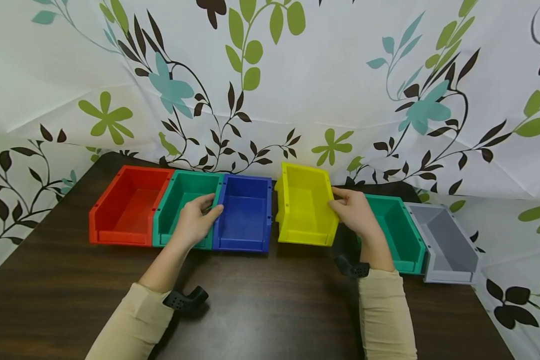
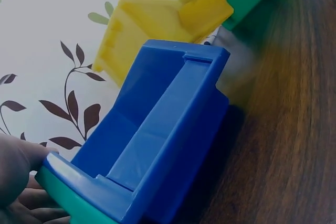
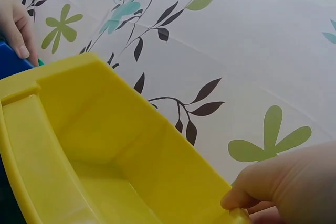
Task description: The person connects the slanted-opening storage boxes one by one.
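Where the dark wooden table [image 1: 270, 310] runs back to its far edge, against a leaf-patterned cloth [image 1: 297, 110], bins stand in a row. At left, near the far left corner, a red bin [image 1: 137, 207] abuts the left green bin [image 1: 191, 189], which abuts a blue bin [image 1: 245, 215]. The left hand [image 1: 193, 220] pinches the adjoining walls of the left green and blue bins, thumb on the blue rim, fingers on the green side, with little gap between them. A narrow strip of tabletop separates the blue bin from the yellow bin [image 1: 307, 207], which is tilted; whether its base touches the table cannot be told. The right hand [image 1: 356, 212] pinches its right rim, thumb and fingers closed on it. Farther right, the right green bin [image 1: 398, 232] lies just beside the right hand, and a grey bin [image 1: 445, 245] follows along the table's right edge, leaving scant room there. Brown surface extends in front of the row. Count: six bins, comprising one red, two green, one blue, one yellow and one grey.
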The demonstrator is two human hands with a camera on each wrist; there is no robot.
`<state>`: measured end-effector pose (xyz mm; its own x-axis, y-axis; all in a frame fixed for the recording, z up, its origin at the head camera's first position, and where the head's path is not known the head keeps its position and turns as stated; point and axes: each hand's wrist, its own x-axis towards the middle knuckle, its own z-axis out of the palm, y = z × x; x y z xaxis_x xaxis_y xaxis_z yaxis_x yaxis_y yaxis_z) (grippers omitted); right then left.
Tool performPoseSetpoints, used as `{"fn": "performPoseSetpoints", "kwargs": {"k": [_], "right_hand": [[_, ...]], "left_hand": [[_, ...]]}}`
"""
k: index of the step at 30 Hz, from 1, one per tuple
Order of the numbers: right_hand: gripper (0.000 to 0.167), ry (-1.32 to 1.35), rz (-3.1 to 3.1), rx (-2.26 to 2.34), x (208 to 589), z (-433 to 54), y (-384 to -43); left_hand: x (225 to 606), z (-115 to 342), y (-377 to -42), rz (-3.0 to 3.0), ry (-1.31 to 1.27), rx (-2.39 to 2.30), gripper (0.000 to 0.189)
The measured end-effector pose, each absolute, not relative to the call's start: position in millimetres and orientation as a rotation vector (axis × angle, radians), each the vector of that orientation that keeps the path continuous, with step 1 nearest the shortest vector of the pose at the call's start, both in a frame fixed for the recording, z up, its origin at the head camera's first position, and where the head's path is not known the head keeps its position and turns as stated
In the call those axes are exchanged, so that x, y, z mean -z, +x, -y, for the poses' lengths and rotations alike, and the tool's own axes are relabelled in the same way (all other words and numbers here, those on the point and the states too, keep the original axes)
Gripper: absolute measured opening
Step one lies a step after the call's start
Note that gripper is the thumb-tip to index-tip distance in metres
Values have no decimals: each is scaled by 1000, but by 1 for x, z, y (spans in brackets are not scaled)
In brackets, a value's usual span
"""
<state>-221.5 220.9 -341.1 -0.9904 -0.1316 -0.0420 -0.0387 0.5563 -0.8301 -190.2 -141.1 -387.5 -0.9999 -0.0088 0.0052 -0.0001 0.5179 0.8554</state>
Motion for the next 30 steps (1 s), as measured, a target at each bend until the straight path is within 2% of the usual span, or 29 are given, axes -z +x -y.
{"fn": "performPoseSetpoints", "kwargs": {"k": [30], "right_hand": [[50, -129, -2703, 1425, 338, -214, -219]], "left_hand": [[387, 142, -190, 2727, 16, 1523, 58]]}}
